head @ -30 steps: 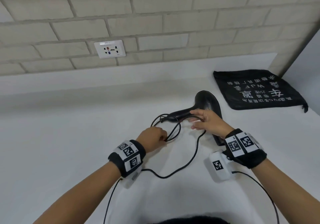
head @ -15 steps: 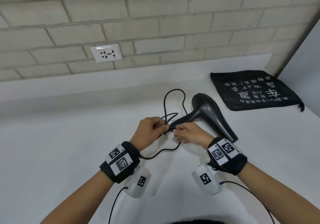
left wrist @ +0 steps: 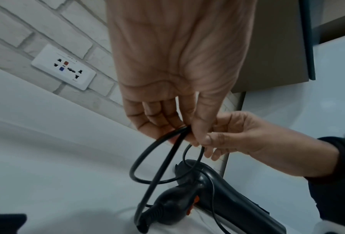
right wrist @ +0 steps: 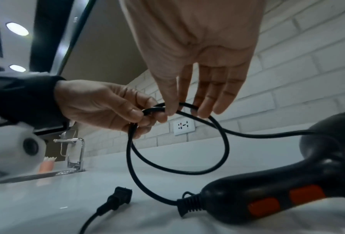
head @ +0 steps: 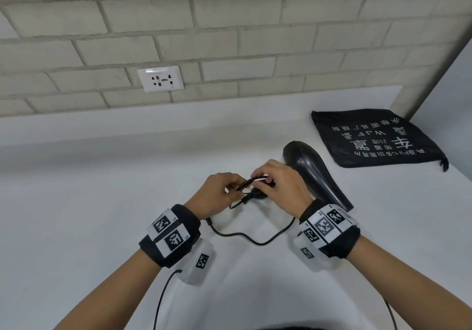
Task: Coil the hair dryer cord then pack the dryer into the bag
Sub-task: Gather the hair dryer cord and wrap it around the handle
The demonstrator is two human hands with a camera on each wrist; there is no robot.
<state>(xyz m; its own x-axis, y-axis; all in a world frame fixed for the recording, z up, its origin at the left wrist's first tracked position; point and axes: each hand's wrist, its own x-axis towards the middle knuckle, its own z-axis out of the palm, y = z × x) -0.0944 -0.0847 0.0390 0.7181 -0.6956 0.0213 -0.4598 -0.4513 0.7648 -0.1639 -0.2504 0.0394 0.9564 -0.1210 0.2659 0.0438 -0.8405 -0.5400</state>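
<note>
The black hair dryer (head: 314, 174) lies on the white counter (head: 76, 227), nozzle towards me; its handle with two orange buttons (right wrist: 267, 201) shows in the right wrist view. My left hand (head: 236, 189) pinches gathered loops of the black cord (right wrist: 187, 171) just above the handle end. My right hand (head: 265, 181) pinches the same loops between thumb and fingers right beside it. The remaining slack of the cord (head: 255, 240) sags on the counter between my wrists, and the plug (right wrist: 119, 196) lies flat there. The black printed bag (head: 375, 138) lies flat at the back right.
A wall socket (head: 160, 79) sits in the brick wall behind the counter. A side wall (head: 449, 94) closes the right end by the bag. A tap (right wrist: 75, 152) and a pink cup (right wrist: 46, 164) stand far to the left by a sink.
The tall loop that stood behind my hands has been drawn down into the bundle. My right hand moved over the loops to meet the left. The slack now lies between my wrists.
</note>
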